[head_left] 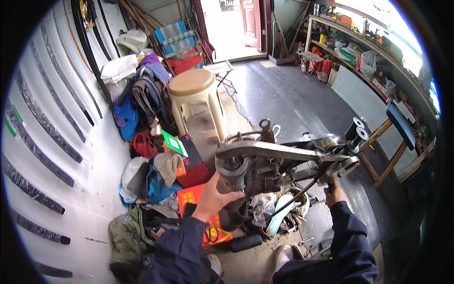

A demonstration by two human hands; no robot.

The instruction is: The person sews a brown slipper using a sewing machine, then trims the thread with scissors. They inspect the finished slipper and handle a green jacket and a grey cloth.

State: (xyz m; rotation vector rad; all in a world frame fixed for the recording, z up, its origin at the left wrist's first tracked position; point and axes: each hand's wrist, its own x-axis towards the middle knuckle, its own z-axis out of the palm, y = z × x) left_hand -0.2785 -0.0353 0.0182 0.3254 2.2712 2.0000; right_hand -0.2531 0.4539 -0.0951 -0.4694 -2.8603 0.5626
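A dark metal hand-crank shoe-repair sewing machine (265, 150) stands in front of me, its long arm reaching to the right. My left hand (213, 199) is closed against the round head at the machine's left end. The thumb lies across the metal, and the other fingers are partly hidden behind it. At the right end, my right hand (335, 195) is closed at the crank wheel (339, 171), around what looks like its handle, mostly covered by the fingers. Two thread spools (358, 128) sit on top near that wheel. I cannot make out any work under the machine's foot.
Below the machine lie a light-blue insole (280, 215), plastic bags and small tools. A black thread cone (246, 243) is by my feet. Clothes (156, 175) and boxes crowd the left, beside a beige plastic stool (196, 97). A wooden stool (399, 128) and a loaded shelf (364, 40) stand right.
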